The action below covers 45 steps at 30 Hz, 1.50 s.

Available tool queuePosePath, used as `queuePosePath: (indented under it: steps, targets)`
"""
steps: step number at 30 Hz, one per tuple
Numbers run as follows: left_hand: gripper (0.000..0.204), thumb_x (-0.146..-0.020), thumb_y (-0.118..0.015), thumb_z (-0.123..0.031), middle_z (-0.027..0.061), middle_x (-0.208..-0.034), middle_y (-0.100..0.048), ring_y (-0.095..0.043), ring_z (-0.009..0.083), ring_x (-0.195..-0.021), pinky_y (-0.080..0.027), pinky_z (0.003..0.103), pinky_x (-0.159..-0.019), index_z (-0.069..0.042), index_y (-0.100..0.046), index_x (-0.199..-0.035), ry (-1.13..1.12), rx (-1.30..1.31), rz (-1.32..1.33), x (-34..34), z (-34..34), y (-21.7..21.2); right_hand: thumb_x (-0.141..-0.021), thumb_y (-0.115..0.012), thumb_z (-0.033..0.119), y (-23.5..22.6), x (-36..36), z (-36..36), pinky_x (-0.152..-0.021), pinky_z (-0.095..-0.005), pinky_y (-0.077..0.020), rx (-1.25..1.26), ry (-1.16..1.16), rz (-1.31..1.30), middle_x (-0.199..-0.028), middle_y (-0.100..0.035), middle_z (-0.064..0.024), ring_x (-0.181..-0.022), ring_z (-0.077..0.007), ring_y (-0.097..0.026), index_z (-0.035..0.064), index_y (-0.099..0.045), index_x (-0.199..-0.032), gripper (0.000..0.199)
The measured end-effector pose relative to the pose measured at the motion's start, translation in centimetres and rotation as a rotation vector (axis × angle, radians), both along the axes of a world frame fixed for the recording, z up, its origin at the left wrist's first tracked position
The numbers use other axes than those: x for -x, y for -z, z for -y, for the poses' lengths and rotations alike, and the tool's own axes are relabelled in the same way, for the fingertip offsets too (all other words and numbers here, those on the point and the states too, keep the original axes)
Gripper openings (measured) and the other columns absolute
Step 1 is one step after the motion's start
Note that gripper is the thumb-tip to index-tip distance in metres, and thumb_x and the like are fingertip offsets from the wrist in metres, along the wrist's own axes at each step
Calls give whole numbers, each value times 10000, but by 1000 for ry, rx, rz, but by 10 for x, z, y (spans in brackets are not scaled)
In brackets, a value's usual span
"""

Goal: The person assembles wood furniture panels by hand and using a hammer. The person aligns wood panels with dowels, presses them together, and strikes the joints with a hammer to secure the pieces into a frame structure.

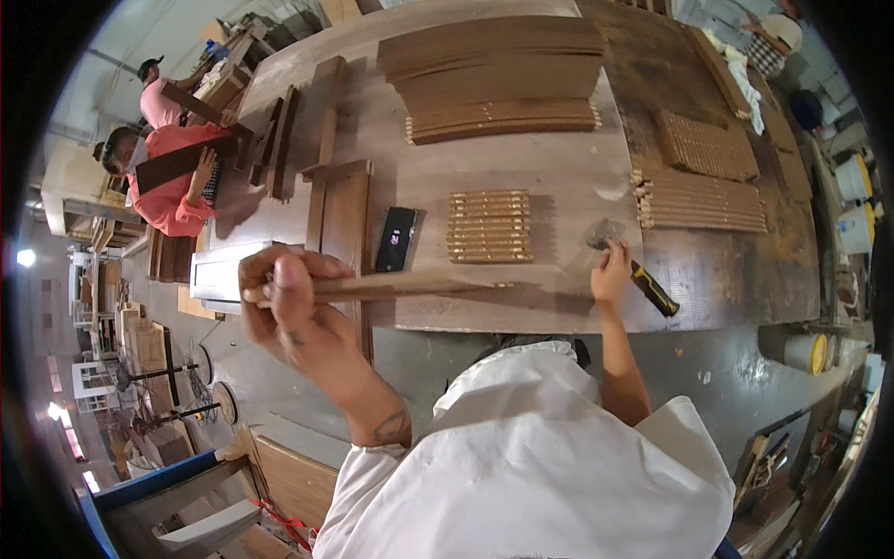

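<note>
Brown is recorded on the held wooden strip (410, 285) and the large stack (494, 54), brown-and-tan banding on the small stack (489, 226), black with yellow on the tool handle (655, 289), and white on the wearer's shirt (573, 447).

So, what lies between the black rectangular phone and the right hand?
The head view shows a squarish block of brown wooden strips between the phone and right hand, with bare tabletop on either side.
</note>
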State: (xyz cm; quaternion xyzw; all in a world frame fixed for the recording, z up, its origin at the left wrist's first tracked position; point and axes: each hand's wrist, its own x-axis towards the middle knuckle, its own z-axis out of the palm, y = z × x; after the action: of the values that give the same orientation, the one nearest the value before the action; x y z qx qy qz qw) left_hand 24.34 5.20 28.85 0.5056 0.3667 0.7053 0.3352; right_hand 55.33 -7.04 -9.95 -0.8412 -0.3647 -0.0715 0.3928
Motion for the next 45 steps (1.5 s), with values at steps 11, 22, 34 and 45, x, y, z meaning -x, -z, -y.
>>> queuePosePath:
  steps: [11,22,34,45]
  targets:
    - [232,-844,-554,-170,122,-602,-511,-543,197,-544,-487,303,-524,35,-508,-942,158,-27,15,-20,-20,5,-881,-595,150,-12,-167,-231,-547,-305,-484,-336,22,-1233,-872,-629,-95,-661,-173,-615,7,-548,-1135,295]
    - [487,-826,-730,-331,169,-727,-603,-615,264,-646,-527,382,-585,23,-455,-1019,441,9,-18,-26,-11,10,-867,-704,181,19,-172,-256,-819,-344,-471,-542,161,-1097,-1045,-598,-100,-957,-191,-557,-3,-566,-1128,349]
    - [486,-810,-746,-354,166,-673,-606,-605,203,-572,-543,318,-549,48,-491,-913,302,8,34,-36,-13,7,-884,-693,241,-280,-87,-165,-860,-333,-426,-748,-311,-353,-1020,-623,-30,-954,-144,-555,67,-600,-1076,275]
    - [141,-828,-658,-129,39,-744,-573,-532,110,-691,-426,251,-699,-17,-588,-779,54,-2,-49,-23,-59,6,-853,-694,52,-346,-35,-127,-711,-268,-525,-988,-792,-226,-873,-654,-60,-747,-138,-632,13,-640,-997,159]
